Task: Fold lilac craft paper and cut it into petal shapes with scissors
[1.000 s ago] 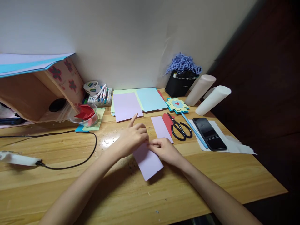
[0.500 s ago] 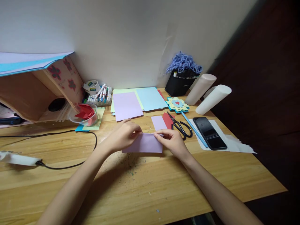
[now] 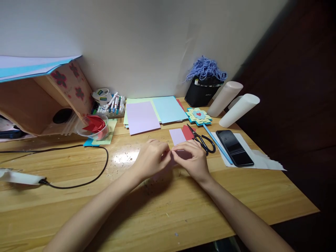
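Observation:
Over the middle of the desk my two hands meet, fingertips nearly touching. My left hand is closed in a pinch on a sheet of purple paper. Thumb and forefinger of my right hand pinch the same paper beside it. Most of the sheet is hidden by the hands, and only a dark purple strip shows between the right fingers. Just beyond the right hand lie a small lilac paper piece, a red paper piece and black-handled scissors.
Lilac and light blue sheets lie against the wall. A layered paper flower, blue pen and phone are on the right. Leftward stand a plastic bowl, markers, a cardboard box and a black cable.
My left hand has slid right along the paper until its fingertips reach those of my right hand. The sheet's broad face, visible before, is now mostly out of sight.

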Demonstrator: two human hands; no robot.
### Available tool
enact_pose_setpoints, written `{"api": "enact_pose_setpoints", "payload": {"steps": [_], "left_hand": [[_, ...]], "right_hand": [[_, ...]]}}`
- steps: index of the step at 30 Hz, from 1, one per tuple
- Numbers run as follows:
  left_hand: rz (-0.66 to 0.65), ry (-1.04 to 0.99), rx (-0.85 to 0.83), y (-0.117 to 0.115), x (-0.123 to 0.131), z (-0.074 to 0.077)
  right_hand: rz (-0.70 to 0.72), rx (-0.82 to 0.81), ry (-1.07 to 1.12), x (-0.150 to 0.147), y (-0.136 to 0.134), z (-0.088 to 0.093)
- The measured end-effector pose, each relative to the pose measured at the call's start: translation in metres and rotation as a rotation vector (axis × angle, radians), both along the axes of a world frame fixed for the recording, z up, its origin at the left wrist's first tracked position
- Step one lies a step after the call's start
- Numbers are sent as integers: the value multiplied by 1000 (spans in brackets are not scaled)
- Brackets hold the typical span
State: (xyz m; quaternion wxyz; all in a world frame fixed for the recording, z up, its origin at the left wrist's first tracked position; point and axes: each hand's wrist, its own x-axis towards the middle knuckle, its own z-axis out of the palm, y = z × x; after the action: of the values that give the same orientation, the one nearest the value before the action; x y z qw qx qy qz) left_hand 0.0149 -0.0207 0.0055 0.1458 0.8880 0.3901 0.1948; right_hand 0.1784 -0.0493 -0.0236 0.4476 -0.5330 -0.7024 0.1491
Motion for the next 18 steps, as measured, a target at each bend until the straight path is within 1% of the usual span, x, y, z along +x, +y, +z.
{"api": "enact_pose_setpoints", "payload": {"steps": [3,7,10,13,16,17,18], "left_hand": [[13,-24,-7,0,0,4],[-11,-63,-13,1,-3,10],[-11,-67,-9,2,-7,13],[6,-58,-17,4,-11,15],[22,-74,-31,8,-16,17],[26,-87,-37,9,-17,18],[23,-103,-45,10,-19,19]], "right_hand": [[-32,20,8,3,2,1],[-93,60,3,9,6,3],[-137,100,2,16,10,3],[-178,99,27,26,15,3],[-258,88,115,36,20,3],[-255,65,165,38,21,3],[-217,22,222,39,22,3]]}}
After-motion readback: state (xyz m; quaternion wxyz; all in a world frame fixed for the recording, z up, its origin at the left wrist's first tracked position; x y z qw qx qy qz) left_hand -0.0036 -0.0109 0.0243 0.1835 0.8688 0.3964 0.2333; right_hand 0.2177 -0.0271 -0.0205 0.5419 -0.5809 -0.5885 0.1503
